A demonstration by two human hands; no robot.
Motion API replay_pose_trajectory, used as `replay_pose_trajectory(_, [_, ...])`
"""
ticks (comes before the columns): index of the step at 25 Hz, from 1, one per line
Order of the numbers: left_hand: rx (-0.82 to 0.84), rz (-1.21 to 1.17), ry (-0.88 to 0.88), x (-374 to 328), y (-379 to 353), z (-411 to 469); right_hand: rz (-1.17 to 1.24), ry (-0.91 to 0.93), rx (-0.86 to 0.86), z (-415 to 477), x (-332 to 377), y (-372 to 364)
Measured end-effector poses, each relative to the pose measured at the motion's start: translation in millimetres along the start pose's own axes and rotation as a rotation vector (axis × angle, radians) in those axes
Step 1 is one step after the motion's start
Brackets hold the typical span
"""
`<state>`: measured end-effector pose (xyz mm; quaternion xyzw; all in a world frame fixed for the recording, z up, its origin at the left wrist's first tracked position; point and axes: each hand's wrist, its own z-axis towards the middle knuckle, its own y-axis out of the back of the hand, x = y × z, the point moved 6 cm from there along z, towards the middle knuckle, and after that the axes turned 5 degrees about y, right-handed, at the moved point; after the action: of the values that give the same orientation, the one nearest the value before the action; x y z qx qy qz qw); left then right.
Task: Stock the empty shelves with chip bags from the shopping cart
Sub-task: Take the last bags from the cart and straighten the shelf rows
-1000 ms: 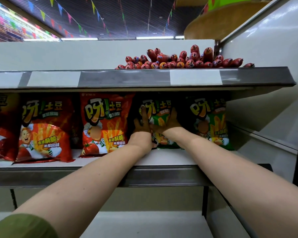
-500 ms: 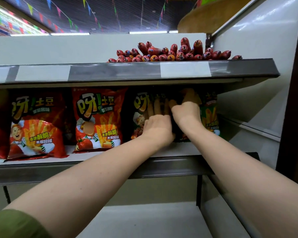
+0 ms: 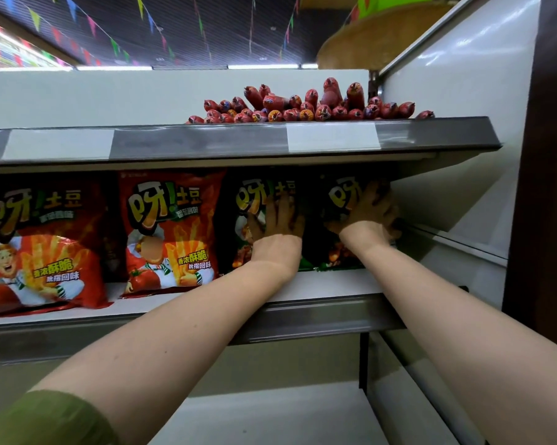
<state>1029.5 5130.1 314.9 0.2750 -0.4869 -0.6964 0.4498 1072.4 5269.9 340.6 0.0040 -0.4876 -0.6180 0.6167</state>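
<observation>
Left hand (image 3: 275, 220) pressing green chip bag (image 3: 254, 194), right hand (image 3: 365, 210) on neighbouring green bag (image 3: 338, 195), red bags (image 3: 171, 232) alongside

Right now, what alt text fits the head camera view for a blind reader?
A person's bare left grip lies on a green chip bag, the right grip on the next green bag, on a shelf beside red chip bags; sausages pile above.
</observation>
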Motion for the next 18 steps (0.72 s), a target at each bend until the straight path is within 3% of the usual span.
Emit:
replay_pose_trajectory(6, [-0.039, 0.005, 0.003, -2.2, 1.2, -2.2, 0.14, 0.056, 0.004, 9.0, 3.9, -2.0])
replay_pose_trajectory(10, [-0.072, 0.017, -0.024, -6.5, 1.1, -2.7, 0.05, 0.14, -0.008, 5.5, 8.6, -8.4])
replay_pose_trajectory(18, [-0.255, -0.069, -0.079, -9.2, 6.5, 3.3, -0.105, 0.098, 0.037, 9.7, 5.6, -17.9])
